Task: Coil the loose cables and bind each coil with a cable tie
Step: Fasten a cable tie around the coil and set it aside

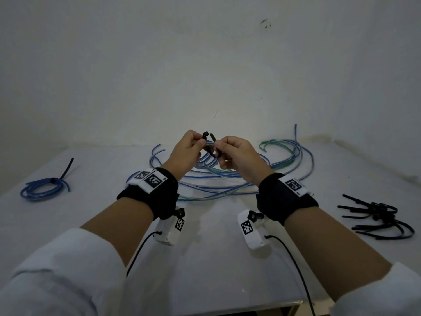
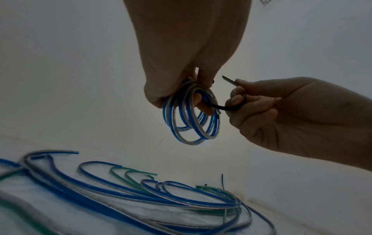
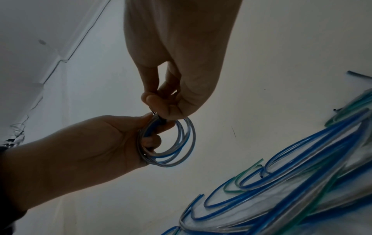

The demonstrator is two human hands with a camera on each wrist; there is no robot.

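Note:
Above the table my left hand [image 1: 198, 143] grips a small coil of blue and clear cable [image 2: 193, 127]. The coil [image 3: 181, 151] hangs from its curled fingers. A black cable tie [image 2: 225, 108] passes through the coil. Its head [image 1: 205, 135] sticks up beside my left fingertips. My right hand [image 1: 220, 149] pinches the tie's tail [image 1: 213, 145] between thumb and forefinger, close against the coil. In the right wrist view the right hand [image 3: 161, 103] covers most of the tie [image 3: 161, 118].
Loose blue, green and clear cables [image 1: 227, 185] sprawl over the middle and back of the white table [image 1: 205, 270]. A blue coil [image 1: 43, 189] bound with a black tie lies at far left. Several black cable ties [image 1: 382, 217] lie at right. A wall stands behind.

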